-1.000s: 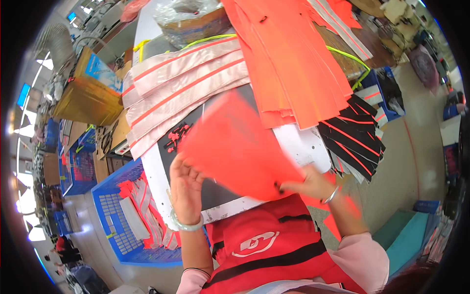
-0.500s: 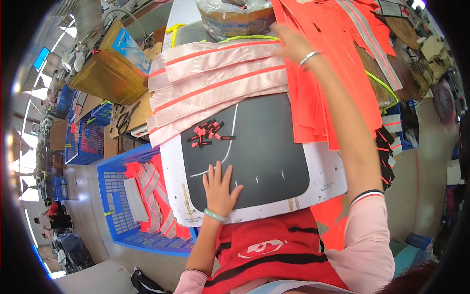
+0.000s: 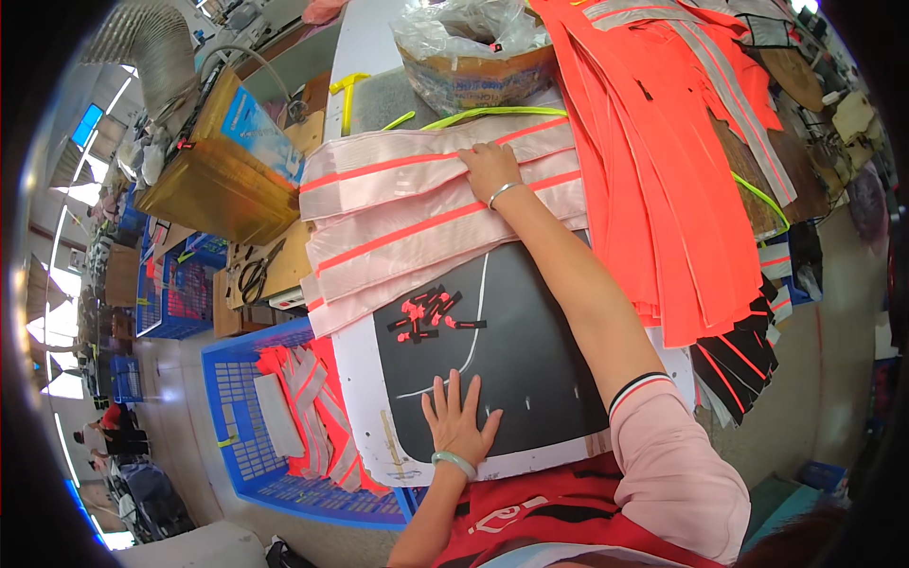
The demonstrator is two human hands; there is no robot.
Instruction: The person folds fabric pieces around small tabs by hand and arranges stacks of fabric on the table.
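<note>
My left hand (image 3: 459, 426) lies flat, fingers spread, on the near part of a black pad (image 3: 530, 331) set in a white board (image 3: 365, 407). Just beyond its fingertips a curved white line is drawn on the pad. Farther up, my right hand (image 3: 492, 175) reaches across to the pale pink fabric strips (image 3: 398, 213) with orange stripes, layered over the pad's far part. Its fingers are bent onto the top strip, closed on the cloth; the fingertips are partly hidden. A small pile of black and pink pieces (image 3: 426, 315) sits left of the line.
Long orange fabric pieces (image 3: 653, 180) hang over the board's right side. At the back stands a plastic-lined round container (image 3: 473, 66), with a yellow hammer-shaped tool (image 3: 348, 99) to its left. A blue crate (image 3: 237, 417) of fabric is at lower left, below a yellowish box (image 3: 222, 175).
My right hand has moved left and nearer, from beside the orange fabric onto the pale strips. My left hand stays flat on the pad. The whole view has shifted.
</note>
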